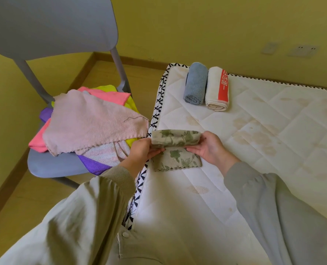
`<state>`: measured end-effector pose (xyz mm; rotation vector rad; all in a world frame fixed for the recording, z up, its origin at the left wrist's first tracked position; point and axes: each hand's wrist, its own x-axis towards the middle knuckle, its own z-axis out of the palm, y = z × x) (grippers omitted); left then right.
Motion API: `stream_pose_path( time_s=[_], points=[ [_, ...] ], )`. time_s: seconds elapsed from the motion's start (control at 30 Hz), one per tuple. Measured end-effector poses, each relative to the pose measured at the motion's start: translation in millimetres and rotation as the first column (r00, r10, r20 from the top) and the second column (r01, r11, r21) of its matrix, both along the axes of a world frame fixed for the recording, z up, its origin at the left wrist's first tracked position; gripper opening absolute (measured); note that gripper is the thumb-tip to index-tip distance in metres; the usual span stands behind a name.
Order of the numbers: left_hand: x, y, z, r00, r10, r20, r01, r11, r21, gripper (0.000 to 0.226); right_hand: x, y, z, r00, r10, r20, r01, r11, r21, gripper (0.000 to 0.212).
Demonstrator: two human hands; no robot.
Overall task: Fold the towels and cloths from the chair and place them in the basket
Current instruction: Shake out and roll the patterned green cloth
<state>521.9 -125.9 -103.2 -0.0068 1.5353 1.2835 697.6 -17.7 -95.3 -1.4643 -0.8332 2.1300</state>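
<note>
both hands (142, 150) (209, 148) pinch floral cloth (176, 138) mid-roll on mattress (254, 131); chair (49, 165) cloths beside.

Yellow walls (197, 25), brown skirting (139, 61), pale wooden floor (25, 197), stained white quilted mattress (273, 121), wall sockets (303, 50).

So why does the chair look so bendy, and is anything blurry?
In the head view, the wide-angle lens curves the chair and stretches the edges; the light is soft and yellowish, no glare; the near sleeves look smeared, while the flowery cloth looks sharp.
</note>
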Motion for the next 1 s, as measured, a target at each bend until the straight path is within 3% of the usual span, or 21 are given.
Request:
stream_pose_path(
  time_s=[0.1,0.17,0.27,0.33,0.47,0.57,0.7,0.83,1.0],
  points=[
    [-2,0,-4,0.995,-0.036,-0.093,0.03,0.997,-0.071,0.038,-6,5,-3,0.993,0.027,0.113,-0.029,0.999,0.013,0.044],
    [1,-2,-3,0.981,-0.085,-0.175,0.068,0.993,-0.1,0.047,-6,4,-3,0.981,0.094,0.172,-0.107,0.992,0.065,0.041],
    [11,-4,-4,0.963,-0.137,-0.233,0.127,0.99,-0.056,0.029,-3,2,1,0.941,0.25,0.228,-0.294,0.937,0.187,0.011],
    [16,-4,-4,0.966,-0.123,-0.228,0.118,0.992,-0.035,0.021,0,0,2,0.903,0.331,0.275,-0.399,0.884,0.243,0.018],
    [19,-2,-1,0.989,-0.022,-0.147,0.007,0.994,-0.107,0.017,2,-3,-1,0.886,0.35,0.303,-0.433,0.858,0.277,0.034],
    [17,-7,-1,0.985,-0.101,-0.143,0.093,0.994,-0.063,0.02,3,-7,-6,0.868,0.355,0.347,-0.463,0.832,0.305,0.043],
    [10,-19,1,0.889,-0.271,-0.368,0.272,0.961,-0.052,0.033,6,-15,-5,0.817,0.332,0.471,-0.519,0.779,0.351,0.045],
    [11,-28,0,0.784,-0.396,-0.477,0.399,0.911,-0.101,0.043,10,-25,-8,0.731,0.284,0.621,-0.616,0.666,0.421,0.044],
    [23,-29,-3,0.693,-0.341,-0.635,0.317,0.936,-0.156,0.044,14,-30,-16,0.713,0.263,0.65,-0.647,0.603,0.466,0.046]
  ],
)
